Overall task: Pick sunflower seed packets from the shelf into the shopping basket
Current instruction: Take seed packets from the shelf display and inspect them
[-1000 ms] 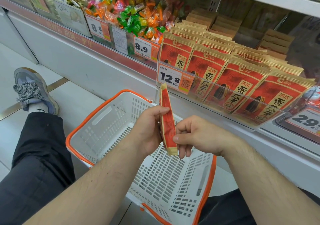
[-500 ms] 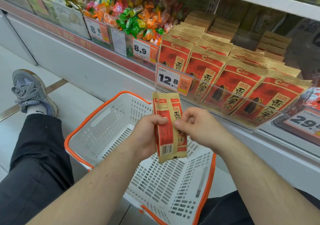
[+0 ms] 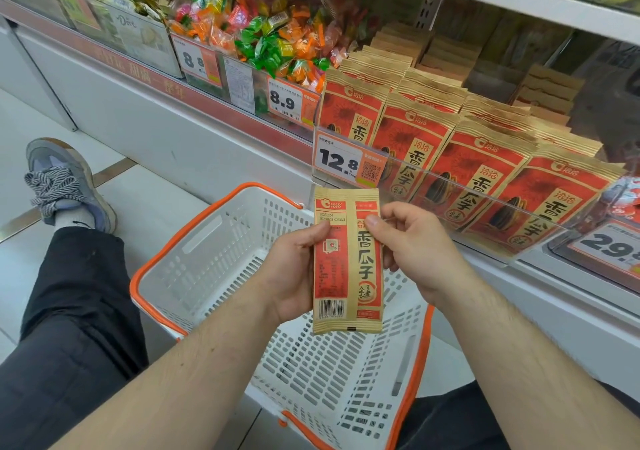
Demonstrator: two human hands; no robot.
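Both sets of fingers are on one sunflower seed packet (image 3: 347, 262): the left hand (image 3: 294, 276) wraps its left edge with the thumb over the front, the right hand (image 3: 408, 252) pinches the upper right edge with thumb and fingertips. A second ago that packet was edge-on to the camera, now it's been turned flat so the back with the barcode faces up (looks like the person is checking the label, just a guess). It's held upright right above the white shopping basket (image 3: 214, 238), which has nothing in it so far, so this would be the first drop. More packets (image 3: 460, 172) stand in rows on the shelf behind a clear plastic rail (image 3: 450, 186) with the 12.8 price tag (image 3: 341, 164). Candy bins (image 3: 263, 37) sit further left. Nothing blocks the way down into the basket.
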